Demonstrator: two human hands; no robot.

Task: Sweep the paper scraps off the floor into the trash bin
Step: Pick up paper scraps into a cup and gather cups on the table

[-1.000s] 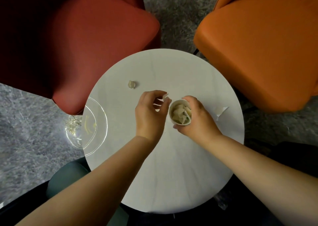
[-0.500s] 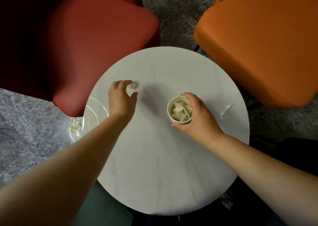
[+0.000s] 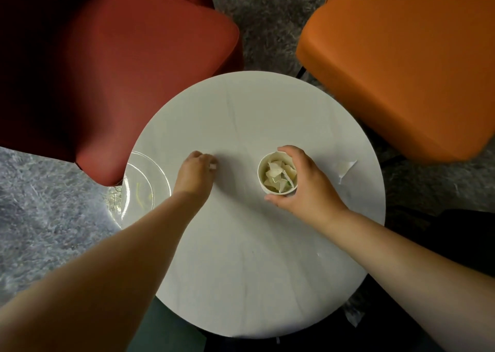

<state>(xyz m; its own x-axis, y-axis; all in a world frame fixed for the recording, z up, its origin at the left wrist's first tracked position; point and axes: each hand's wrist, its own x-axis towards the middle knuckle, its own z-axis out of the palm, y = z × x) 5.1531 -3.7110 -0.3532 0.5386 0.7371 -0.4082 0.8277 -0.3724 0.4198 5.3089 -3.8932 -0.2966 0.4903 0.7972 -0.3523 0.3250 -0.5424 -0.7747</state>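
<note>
The right hand (image 3: 308,188) grips a white paper cup (image 3: 277,174) full of paper scraps (image 3: 276,176) on the round white table (image 3: 241,257); no writing is legible. The left hand (image 3: 194,174), fingers curled, pinches a small scrap (image 3: 213,166) that lay loose by its fingertips half a second ago. Farther right, a torn scrap (image 3: 345,168) lies on the table. Beyond stand a red chair (image 3: 120,56) and an orange chair (image 3: 401,70).
</note>
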